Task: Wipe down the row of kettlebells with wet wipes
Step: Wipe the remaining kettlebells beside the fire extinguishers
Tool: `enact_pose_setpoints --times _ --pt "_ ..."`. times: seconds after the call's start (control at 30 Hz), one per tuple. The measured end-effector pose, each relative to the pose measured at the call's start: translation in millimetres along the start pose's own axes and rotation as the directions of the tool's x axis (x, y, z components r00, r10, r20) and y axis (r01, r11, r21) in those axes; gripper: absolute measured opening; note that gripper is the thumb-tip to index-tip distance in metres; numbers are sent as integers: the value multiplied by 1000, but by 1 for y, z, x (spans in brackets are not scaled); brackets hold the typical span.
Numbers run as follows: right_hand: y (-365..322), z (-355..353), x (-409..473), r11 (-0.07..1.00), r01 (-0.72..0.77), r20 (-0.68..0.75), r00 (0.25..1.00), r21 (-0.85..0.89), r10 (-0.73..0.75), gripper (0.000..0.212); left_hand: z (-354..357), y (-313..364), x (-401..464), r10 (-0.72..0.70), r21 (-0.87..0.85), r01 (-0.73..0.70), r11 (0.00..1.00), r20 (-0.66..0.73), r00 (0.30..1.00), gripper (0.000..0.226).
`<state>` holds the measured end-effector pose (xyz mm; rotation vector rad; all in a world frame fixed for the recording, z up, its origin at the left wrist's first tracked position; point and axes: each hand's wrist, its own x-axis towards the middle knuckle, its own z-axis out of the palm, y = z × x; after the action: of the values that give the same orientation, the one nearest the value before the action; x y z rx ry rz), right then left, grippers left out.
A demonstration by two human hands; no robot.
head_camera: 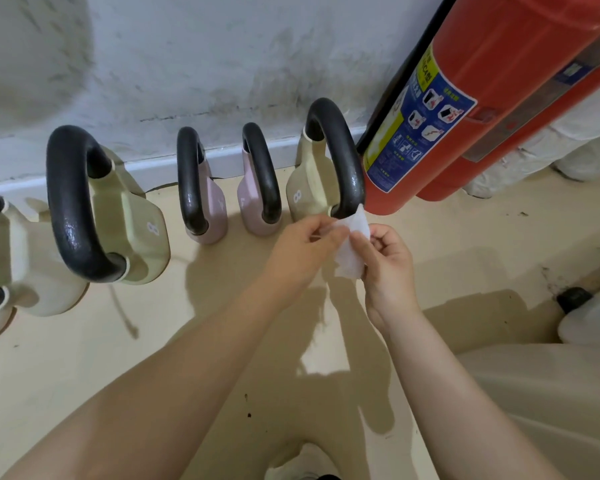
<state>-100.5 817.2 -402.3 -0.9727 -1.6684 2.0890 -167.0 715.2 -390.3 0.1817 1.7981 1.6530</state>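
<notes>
a white "8" stands on the green kettlebell (312,192) just left of the fire extinguisher (465,109), and another "8" on the larger green kettlebell (136,230) further left. the extinguisher's label (416,123) is too small to read.

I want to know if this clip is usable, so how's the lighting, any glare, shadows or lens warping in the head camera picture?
Head view: even, soft light; small glints on the black handle of the green kettlebell; the arms cast soft shadows on the floor; wide-angle warping bends the fire extinguisher and the wall; the wet wipe between the left hand and right hand looks slightly blurred.
</notes>
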Motion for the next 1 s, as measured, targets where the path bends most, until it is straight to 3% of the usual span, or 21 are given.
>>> enact_pose_setpoints --times 0.2,0.33,0.43,0.5,0.63,0.7,0.8,0.87,0.93,1.0 --pt "-10 1 4 900 -303 193 948 312 252 16 -10 11 -5 76 72 -72 995 -56 996 12" --pt "-18 2 7 936 -334 99 941 114 324 15 -20 20 -7 124 172 -120 978 -13 992 13" --pt "-23 3 7 954 -297 295 909 -39 295 30 -23 28 -7 185 292 -195 936 60 981 8" --pt "-24 3 8 938 -345 378 869 -1 320 28 -21 34 -6 218 325 -230 917 72 973 9" --pt "-21 -8 14 850 -496 504 788 178 354 71 -17 41 0 184 210 -180 961 3 983 15" --pt "-22 -11 17 836 -494 524 790 238 318 68 -15 39 8 141 185 -131 974 -44 989 15" --pt "-39 -10 26 845 -371 348 906 384 240 48 -11 34 24 73 150 -51 987 -148 986 5" --pt "-58 -8 33 927 -140 51 990 349 131 12 -9 33 34 14 91 6 996 -210 978 9" --pt "-75 -2 39 992 101 -262 958 -72 -116 14 -5 34 41 -29 85 47 995 -202 979 16" --pt "-79 11 44 874 181 -247 915 -452 -318 11 0 34 45 -53 111 70 991 -152 987 24"
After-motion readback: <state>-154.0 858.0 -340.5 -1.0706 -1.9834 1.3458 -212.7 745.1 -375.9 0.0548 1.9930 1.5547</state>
